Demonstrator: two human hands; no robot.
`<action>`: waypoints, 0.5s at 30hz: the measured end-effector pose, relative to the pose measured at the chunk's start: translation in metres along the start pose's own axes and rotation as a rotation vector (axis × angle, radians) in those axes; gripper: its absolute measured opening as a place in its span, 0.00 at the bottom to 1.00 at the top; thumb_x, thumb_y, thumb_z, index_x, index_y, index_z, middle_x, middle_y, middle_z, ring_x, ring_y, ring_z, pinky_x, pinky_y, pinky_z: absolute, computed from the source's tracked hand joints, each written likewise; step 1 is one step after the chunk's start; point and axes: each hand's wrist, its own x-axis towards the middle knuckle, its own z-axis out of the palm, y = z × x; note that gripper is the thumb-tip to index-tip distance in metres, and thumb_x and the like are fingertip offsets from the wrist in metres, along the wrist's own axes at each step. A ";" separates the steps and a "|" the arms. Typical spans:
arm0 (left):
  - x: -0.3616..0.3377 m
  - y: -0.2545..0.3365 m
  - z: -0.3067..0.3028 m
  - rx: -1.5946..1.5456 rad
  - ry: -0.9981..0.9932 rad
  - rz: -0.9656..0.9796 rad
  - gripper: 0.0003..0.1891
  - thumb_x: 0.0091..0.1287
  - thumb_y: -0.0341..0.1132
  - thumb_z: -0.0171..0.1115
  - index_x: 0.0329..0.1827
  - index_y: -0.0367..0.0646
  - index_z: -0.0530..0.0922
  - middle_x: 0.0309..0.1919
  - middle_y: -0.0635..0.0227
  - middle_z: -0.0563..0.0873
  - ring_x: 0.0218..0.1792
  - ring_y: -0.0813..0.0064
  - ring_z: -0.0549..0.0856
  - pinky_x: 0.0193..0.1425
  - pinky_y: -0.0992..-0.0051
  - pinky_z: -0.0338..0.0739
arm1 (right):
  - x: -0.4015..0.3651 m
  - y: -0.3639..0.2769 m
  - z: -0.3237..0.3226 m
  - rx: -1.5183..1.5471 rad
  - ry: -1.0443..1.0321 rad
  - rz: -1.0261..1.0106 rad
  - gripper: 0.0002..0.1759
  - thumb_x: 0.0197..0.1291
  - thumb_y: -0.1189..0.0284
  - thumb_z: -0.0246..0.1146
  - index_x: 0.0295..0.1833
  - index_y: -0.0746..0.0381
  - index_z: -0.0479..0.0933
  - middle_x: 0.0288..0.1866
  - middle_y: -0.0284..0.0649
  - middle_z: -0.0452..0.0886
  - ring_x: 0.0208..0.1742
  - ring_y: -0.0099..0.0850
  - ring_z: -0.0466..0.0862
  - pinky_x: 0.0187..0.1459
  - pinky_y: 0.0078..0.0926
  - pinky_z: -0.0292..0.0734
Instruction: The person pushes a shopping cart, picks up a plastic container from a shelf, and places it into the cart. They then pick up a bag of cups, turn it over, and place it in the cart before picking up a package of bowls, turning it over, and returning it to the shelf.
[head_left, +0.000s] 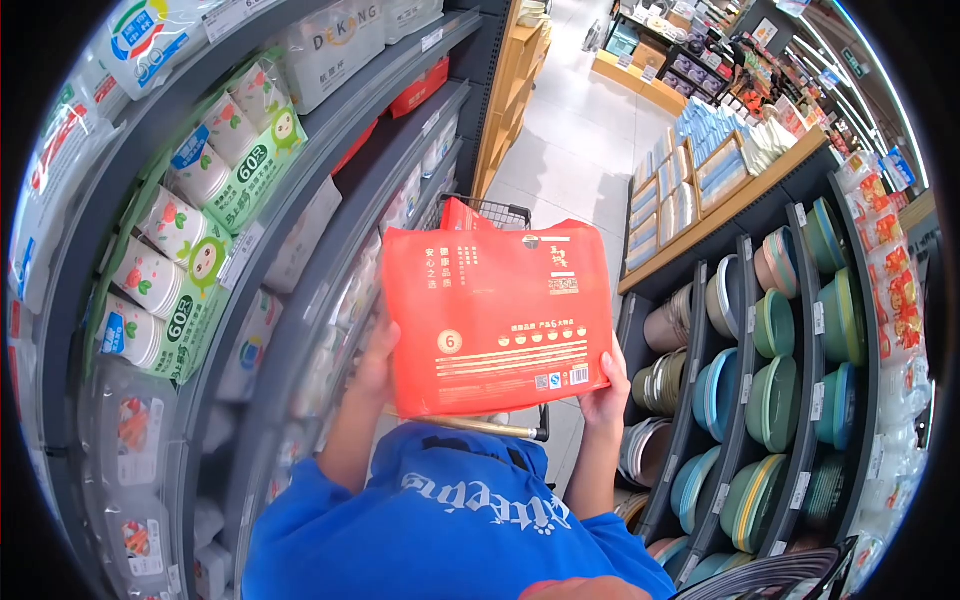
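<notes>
A large red package point(495, 300) with gold and white print is held up in front of the blue shirt, its printed face toward the camera. My left hand point(378, 362) grips its left edge, fingers partly hidden behind it. On the lower right edge is my right hand point(606, 385), with the thumb along the side and the other fingers behind. Beyond and below the package, parts of a shopping cart point(505, 212) show, its handle point(485, 427) close to the shirt.
Shelves at the left hold packs of paper cups point(185, 245) and bagged goods. At the right, shelves carry stacked bowls and basins point(773, 400). A wooden-edged display point(700, 185) of folded blue and white items stands ahead, beside the tiled aisle floor point(560, 140).
</notes>
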 end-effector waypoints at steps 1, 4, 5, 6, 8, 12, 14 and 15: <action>0.001 0.002 0.005 0.045 -0.039 0.017 0.43 0.72 0.50 0.64 0.82 0.42 0.53 0.76 0.62 0.67 0.75 0.67 0.68 0.76 0.63 0.66 | 0.000 -0.001 -0.002 0.006 0.010 -0.017 0.39 0.64 0.64 0.62 0.76 0.70 0.58 0.69 0.50 0.73 0.68 0.36 0.78 0.67 0.34 0.75; 0.001 0.009 0.020 0.083 -0.097 0.000 0.52 0.66 0.49 0.71 0.84 0.43 0.46 0.79 0.63 0.60 0.78 0.68 0.62 0.78 0.64 0.62 | 0.001 -0.003 -0.005 0.032 0.034 -0.063 0.39 0.65 0.64 0.61 0.76 0.70 0.58 0.69 0.50 0.73 0.69 0.37 0.77 0.67 0.35 0.75; 0.002 0.010 0.023 0.126 -0.103 0.006 0.54 0.64 0.49 0.72 0.84 0.43 0.45 0.79 0.63 0.59 0.79 0.68 0.60 0.79 0.64 0.60 | 0.000 -0.003 -0.006 0.043 0.040 -0.074 0.39 0.65 0.64 0.61 0.76 0.69 0.58 0.69 0.49 0.73 0.69 0.37 0.77 0.68 0.35 0.74; 0.002 0.011 0.027 0.168 -0.108 0.012 0.56 0.62 0.49 0.74 0.84 0.42 0.44 0.80 0.63 0.58 0.80 0.68 0.58 0.80 0.64 0.58 | 0.000 -0.004 -0.007 0.054 0.045 -0.085 0.39 0.65 0.64 0.61 0.76 0.69 0.58 0.70 0.49 0.72 0.69 0.37 0.77 0.68 0.35 0.74; 0.003 0.014 0.034 0.261 -0.118 0.034 0.59 0.59 0.50 0.76 0.84 0.40 0.42 0.80 0.61 0.56 0.81 0.67 0.56 0.81 0.64 0.54 | 0.000 -0.005 -0.006 0.063 0.045 -0.116 0.39 0.65 0.64 0.61 0.77 0.69 0.57 0.70 0.50 0.72 0.69 0.37 0.76 0.68 0.36 0.74; 0.004 0.017 0.041 0.418 -0.143 0.078 0.63 0.55 0.51 0.77 0.84 0.36 0.41 0.80 0.58 0.55 0.81 0.66 0.53 0.82 0.64 0.49 | 0.001 -0.004 -0.007 0.053 0.066 -0.175 0.40 0.64 0.63 0.61 0.77 0.69 0.56 0.71 0.50 0.71 0.69 0.38 0.76 0.68 0.37 0.73; 0.004 0.017 0.041 0.447 -0.151 0.077 0.64 0.54 0.51 0.78 0.83 0.34 0.41 0.80 0.57 0.55 0.82 0.65 0.53 0.82 0.64 0.48 | 0.002 -0.006 -0.006 0.045 0.068 -0.190 0.41 0.64 0.63 0.61 0.77 0.69 0.56 0.71 0.50 0.71 0.69 0.38 0.76 0.68 0.37 0.73; 0.004 0.018 0.042 0.449 -0.152 0.067 0.64 0.54 0.51 0.78 0.83 0.34 0.41 0.80 0.57 0.55 0.82 0.65 0.52 0.82 0.64 0.48 | 0.003 -0.007 -0.005 0.041 0.069 -0.198 0.41 0.63 0.63 0.62 0.77 0.69 0.56 0.71 0.49 0.71 0.69 0.38 0.76 0.69 0.37 0.73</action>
